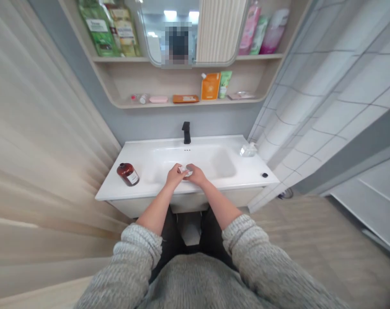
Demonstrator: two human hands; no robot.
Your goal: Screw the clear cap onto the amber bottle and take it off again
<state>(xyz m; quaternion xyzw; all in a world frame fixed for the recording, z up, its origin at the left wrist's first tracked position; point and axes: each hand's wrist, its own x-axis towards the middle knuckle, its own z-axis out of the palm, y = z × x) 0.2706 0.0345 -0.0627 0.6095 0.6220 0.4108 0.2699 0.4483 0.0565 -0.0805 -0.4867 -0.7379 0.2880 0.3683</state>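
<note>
Over the front part of the white sink (pixel 210 161), my left hand (pixel 174 175) and my right hand (pixel 195 174) meet around a small white and clear object (pixel 185 171). The fingers of both hands are closed on it; its exact kind is too small to tell. Behind the hands stands a black faucet (pixel 186 132). A brown bottle with a white label (pixel 128 174) lies tilted on the counter to the left. On the right side are a clear pump bottle (pixel 248 149) and a small black cap (pixel 264 175).
Above the sink, a wall shelf (pixel 117 104) holds an orange pouch (pixel 210 86), a green tube (pixel 225 84) and several bottles around a mirror (pixel 172 13). A beige curtain (pixel 37 128) hangs at the left, and a white tiled wall (pixel 326 98) rises at the right.
</note>
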